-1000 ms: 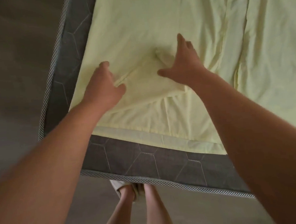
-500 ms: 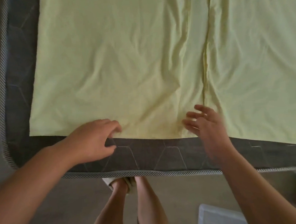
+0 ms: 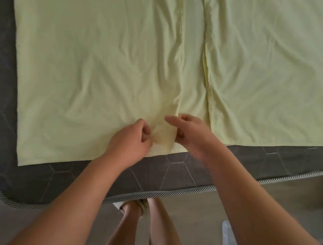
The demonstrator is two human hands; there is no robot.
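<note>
A pale yellow sheet (image 3: pixel 114 68) lies spread flat over a dark grey mattress (image 3: pixel 179 172). Its near edge runs straight a little inside the mattress's front border. My left hand (image 3: pixel 131 141) and my right hand (image 3: pixel 188 132) sit close together at the middle of that near edge. Both have fingers curled and pinch a small raised bunch of the fabric between them. A long lengthwise fold or seam (image 3: pixel 206 61) runs up the sheet just right of my right hand.
The mattress has a striped piped edge (image 3: pixel 162 194) and a rounded corner at the lower left. My legs and a light slipper (image 3: pixel 132 206) stand on the floor against it. A translucent plastic box (image 3: pixel 227 236) sits on the floor at the lower right.
The folded-over corner has been laid flat. Both hands came together from wider apart at the near edge, and now pinch a bunch of sheet between them.
</note>
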